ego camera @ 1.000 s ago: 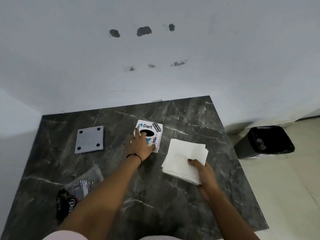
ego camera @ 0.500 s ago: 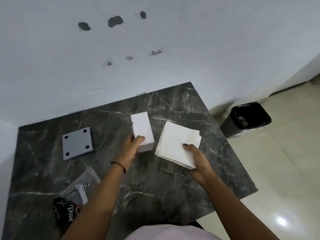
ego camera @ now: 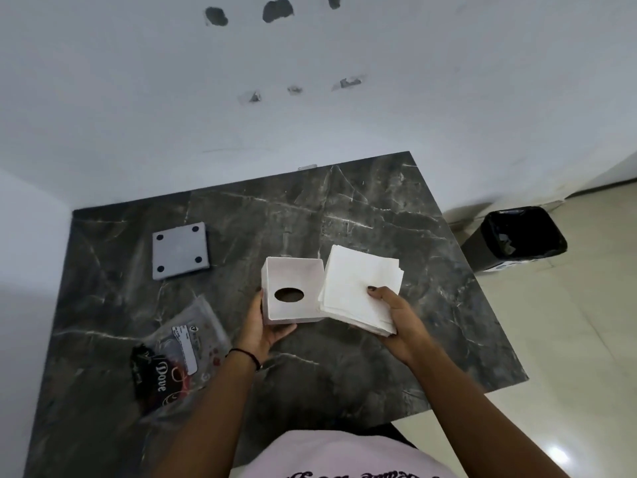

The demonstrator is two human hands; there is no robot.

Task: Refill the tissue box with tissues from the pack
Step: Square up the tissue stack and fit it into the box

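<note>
A white square tissue box (ego camera: 293,284) is lifted off the dark marble table (ego camera: 362,219) and turned over, so its open underside faces me and the oval slot shows through its far face. My left hand (ego camera: 263,327) grips it from below and on its left side. Right beside it, touching, is a thick stack of white tissues (ego camera: 360,288), held in my right hand (ego camera: 396,317) with the thumb on top.
A grey square plate (ego camera: 181,250) with four holes lies at the table's back left. A clear and black plastic tissue pack (ego camera: 175,357) lies at the front left. A black-lined bin (ego camera: 517,238) stands on the tiled floor right of the table.
My left hand has lifted the box off the table and flipped it, open underside toward me. My right hand has raised the tissue stack next to it.
</note>
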